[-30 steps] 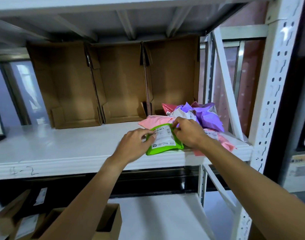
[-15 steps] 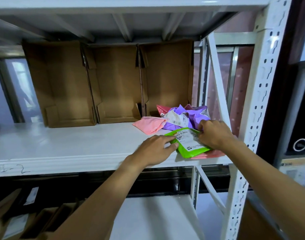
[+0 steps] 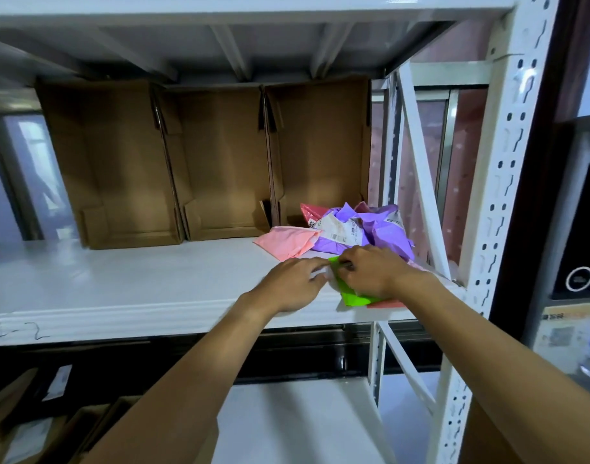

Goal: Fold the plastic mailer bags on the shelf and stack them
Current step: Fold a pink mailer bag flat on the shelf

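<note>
The green mailer (image 3: pixel 357 298) lies at the front lip of the shelf (image 3: pixel 153 289), close for folding. The left hand (image 3: pixel 293 283) lays straight fingers on its left side, seemingly pinning it; the right hand (image 3: pixel 374 272) pinches its far edge to fold it. Beneath it a pink mailer (image 3: pixel 387 303) begins the stack; behind it waits the crumpled purple heap (image 3: pixel 380 229), then cardboard boxes (image 3: pixel 220 162)

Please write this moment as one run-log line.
step: folding green mailer | left hand: touches it | right hand: pinches its edge | behind: crumpled purple mailer, pink mailer
</note>
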Available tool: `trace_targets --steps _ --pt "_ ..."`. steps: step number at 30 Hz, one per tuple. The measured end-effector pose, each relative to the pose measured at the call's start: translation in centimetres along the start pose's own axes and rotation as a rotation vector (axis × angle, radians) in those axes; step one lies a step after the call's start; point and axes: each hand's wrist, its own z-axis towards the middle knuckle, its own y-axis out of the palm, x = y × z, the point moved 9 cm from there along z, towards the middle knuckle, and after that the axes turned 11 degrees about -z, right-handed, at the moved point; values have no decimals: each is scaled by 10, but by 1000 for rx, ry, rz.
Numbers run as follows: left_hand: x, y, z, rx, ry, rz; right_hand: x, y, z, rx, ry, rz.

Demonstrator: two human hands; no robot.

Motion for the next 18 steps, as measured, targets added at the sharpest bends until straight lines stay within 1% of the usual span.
trace_targets --steps 2,4,8,12,15,18 --pt "-17 -12 0 40 -62 -77 -5 -3 4 22 17 -38" --pt "-37 -27 0 63 -135 -104 -13 -5 9 12 21 -43" --pt "-69 -57 -2 147 -203 26 -35 -6 24 20 59 77" --pt "-85 -66 -10 221 -169 18 -53 -5 39 65 116 126" --pt "-80 -68 -8 226 -91 118 -58 -9 45 117 179 44" --pt "-80 -71 0 256 -62 215 -64 -8 55 123 194 -38"
